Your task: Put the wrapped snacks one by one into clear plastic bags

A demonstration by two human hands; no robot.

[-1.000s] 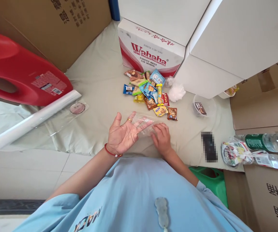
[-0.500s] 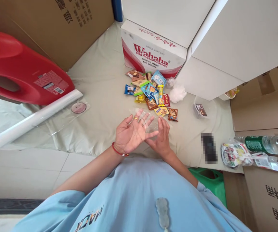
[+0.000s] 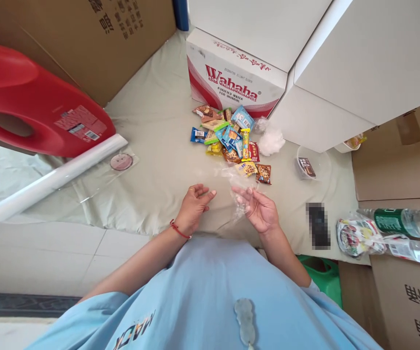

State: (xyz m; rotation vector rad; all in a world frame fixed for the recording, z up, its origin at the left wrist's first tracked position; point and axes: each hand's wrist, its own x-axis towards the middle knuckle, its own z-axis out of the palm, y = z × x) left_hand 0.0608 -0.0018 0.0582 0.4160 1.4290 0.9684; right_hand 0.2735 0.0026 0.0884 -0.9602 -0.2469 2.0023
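Observation:
Thin, clear, crumpled plastic film (image 3: 239,206) hangs from my right hand (image 3: 263,211), pinched between thumb and fingers. Its folds make it hard to tell whether it is a bag or a glove. To the left, my left hand (image 3: 194,206) is apart from the film, with fingers loosely bent, thumb pointing right and nothing visible in it. A red cord bracelet circles that wrist. Just beyond both hands lies a pile of small wrapped snacks (image 3: 231,138). A yellow snack packet (image 3: 246,168) and a brown cookie packet (image 3: 264,173) are its nearest pieces, close to the film.
A Wahaha carton (image 3: 231,80) stands behind the snacks, beside white crumpled plastic (image 3: 271,142). At left are a red jug (image 3: 42,107) and a white roll of film (image 3: 60,177). Rightward lie a clear tub (image 3: 321,163), a blurred dark object (image 3: 318,226) and plastic bottles (image 3: 414,221).
My hands have moved apart. The left, earlier spread palm-up with clear film over its fingers, has drawn back and turned over; the film now hangs from my right hand, which has shifted right.

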